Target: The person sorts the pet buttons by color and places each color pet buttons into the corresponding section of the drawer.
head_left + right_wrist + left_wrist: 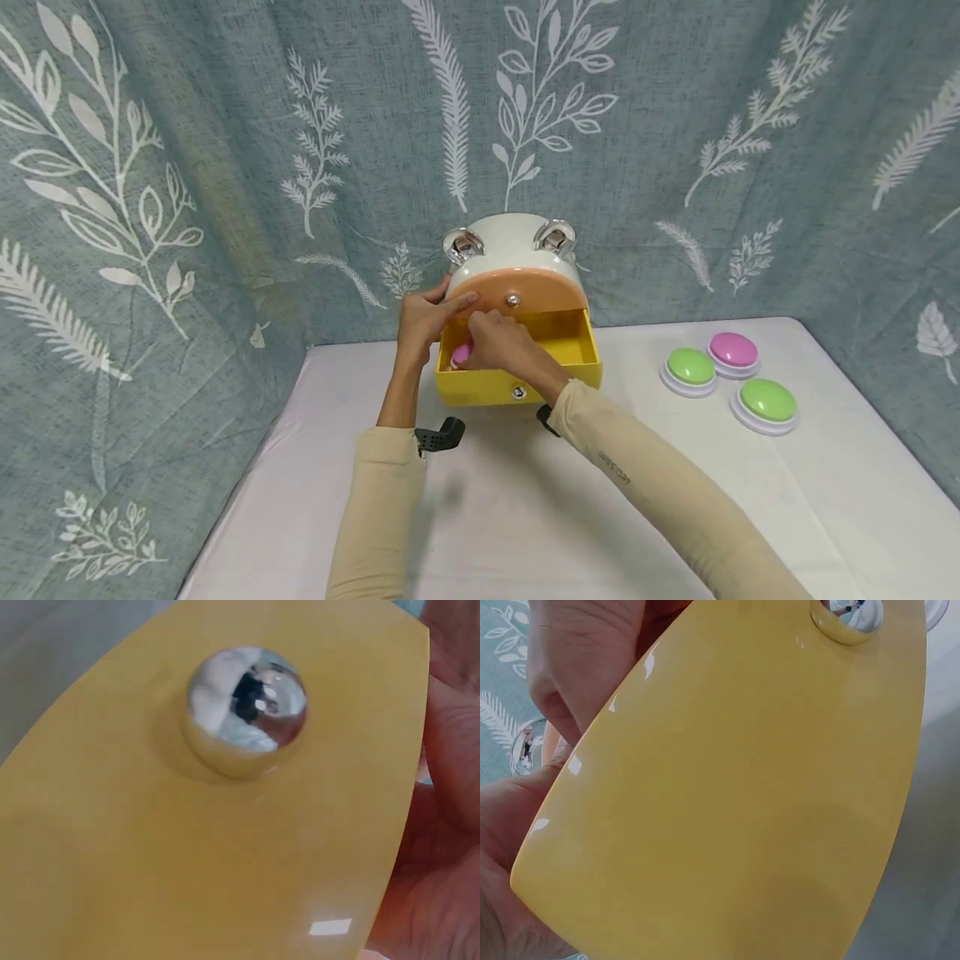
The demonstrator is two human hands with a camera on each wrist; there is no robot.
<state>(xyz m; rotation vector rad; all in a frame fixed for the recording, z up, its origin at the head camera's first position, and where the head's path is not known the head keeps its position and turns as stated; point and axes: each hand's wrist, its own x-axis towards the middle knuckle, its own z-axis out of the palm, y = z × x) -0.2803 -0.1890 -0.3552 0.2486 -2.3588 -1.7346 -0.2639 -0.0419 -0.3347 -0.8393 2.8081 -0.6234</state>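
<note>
A small white cabinet (504, 232) with silver ears stands at the back of the table. Below its orange upper front (491, 287), a yellow drawer (480, 387) with a silver knob (246, 709) is pulled out. My left hand (422, 321) grips the cabinet's left side, its thumb lying across the orange front. Inside the drawer's left part, my right hand (498, 342) holds a pink push light (461, 356), with curled fingers over it. Most of that light is hidden by the hand and drawer. Both wrist views are largely filled by the yellow drawer front.
On the right of the table (622, 500), two green push lights (691, 367) and a pink one (733, 350) stand close together on white bases. A grey-green curtain (375, 150) with white leaf patterns hangs right behind the cabinet and along both sides.
</note>
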